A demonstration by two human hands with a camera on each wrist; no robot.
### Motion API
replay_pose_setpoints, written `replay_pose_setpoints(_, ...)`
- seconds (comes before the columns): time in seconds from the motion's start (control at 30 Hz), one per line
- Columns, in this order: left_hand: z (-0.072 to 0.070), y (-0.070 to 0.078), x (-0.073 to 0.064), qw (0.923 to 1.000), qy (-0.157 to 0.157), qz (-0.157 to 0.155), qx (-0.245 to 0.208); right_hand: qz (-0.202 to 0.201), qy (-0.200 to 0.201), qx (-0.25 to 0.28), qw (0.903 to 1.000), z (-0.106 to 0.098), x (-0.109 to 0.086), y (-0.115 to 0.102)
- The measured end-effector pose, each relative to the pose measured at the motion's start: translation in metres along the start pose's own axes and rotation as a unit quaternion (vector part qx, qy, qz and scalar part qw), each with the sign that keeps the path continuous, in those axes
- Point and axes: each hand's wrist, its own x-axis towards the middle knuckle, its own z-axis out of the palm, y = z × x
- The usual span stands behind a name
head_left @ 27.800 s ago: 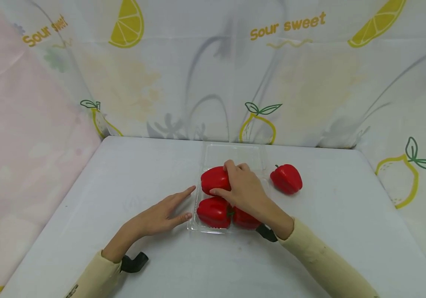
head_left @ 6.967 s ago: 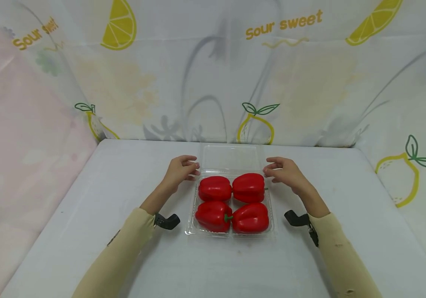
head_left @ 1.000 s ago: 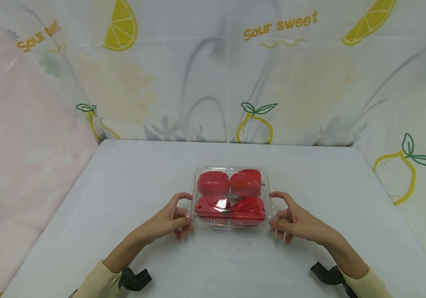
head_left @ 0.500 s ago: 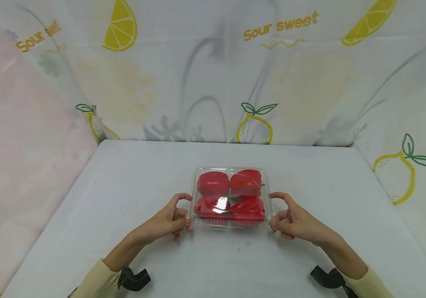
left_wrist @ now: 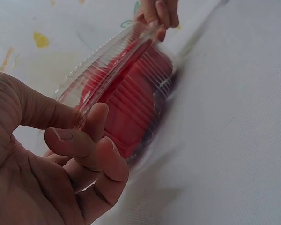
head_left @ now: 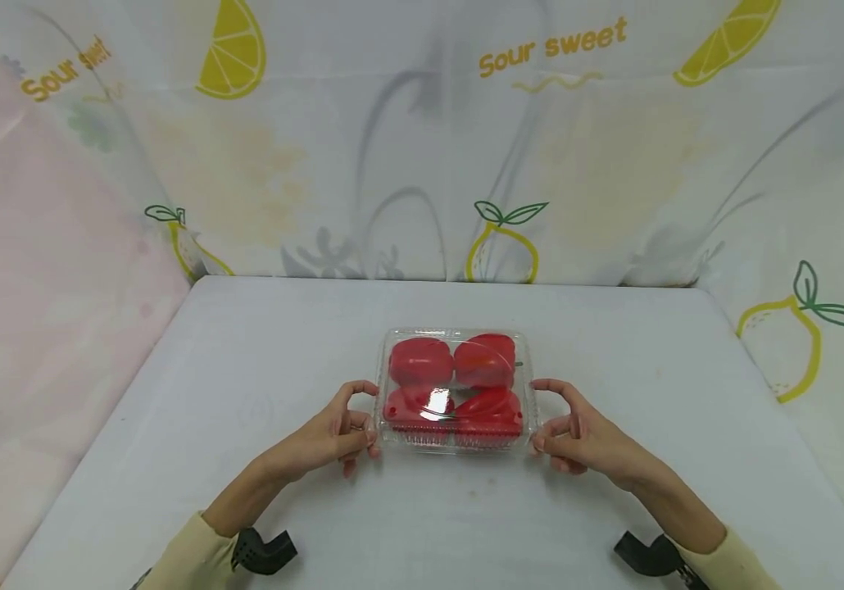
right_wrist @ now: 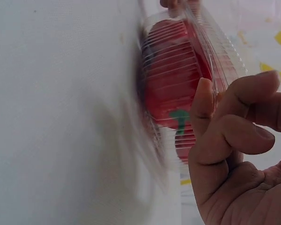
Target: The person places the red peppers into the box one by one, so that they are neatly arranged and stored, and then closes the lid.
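Note:
A clear plastic clamshell box (head_left: 457, 449) lies on the white table with its lid down. Several red bell peppers (head_left: 420, 361) fill it in two rows, seen through the plastic. At the box's left side my left hand (head_left: 337, 430) pinches the rim between thumb and fingers. Opposite it, my right hand (head_left: 584, 430) holds the right rim the same way. In the left wrist view the ribbed side wall of the box (left_wrist: 131, 89) shows beyond the fingers. Through the wall in the right wrist view, a green stem (right_wrist: 180, 117) is visible.
The white-covered table (head_left: 274, 328) extends around the box on all sides. Behind it hangs a cloth backdrop (head_left: 363, 147) printed with lemons. A pink-tinted cloth (head_left: 46, 311) borders the left. Black wrist mounts (head_left: 265, 552) sit by both sleeves.
Earlier, one pepper lay on the table and the right hand gripped another over the open box. Later all were inside; the lid has since come down and both hands moved to the side rims.

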Motion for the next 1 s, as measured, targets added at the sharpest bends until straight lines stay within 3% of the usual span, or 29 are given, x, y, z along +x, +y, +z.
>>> replay_pose_setpoints(0.3, -0.0007, -0.0003, 0.0002, 1.0000, -0.001, 0.002, 0.007, -0.026, 0.019, 0.010, 0.9994, 0.0029, 0.0011, 0.0010)
replay_pose_setpoints(0.47, -0.0006, 0.0004, -0.0003, 0.9999, 0.008, -0.001, 0.012, -0.013, 0.006, 0.003, 0.9999, 0.0009, 0.0007, -0.0010)
replay_pose_setpoints(0.7, -0.0006, -0.0004, -0.0018, 0.9989, 0.028, 0.006, 0.036, 0.036, -0.017, -0.007, 0.9992, -0.0027, -0.0035, -0.0049)
replay_pose_setpoints(1.0, -0.0025, -0.0007, -0.0049, 0.9980, 0.034, 0.029, 0.044, 0.035, -0.018, -0.049, 0.9980, -0.0032, -0.0076, -0.0080)
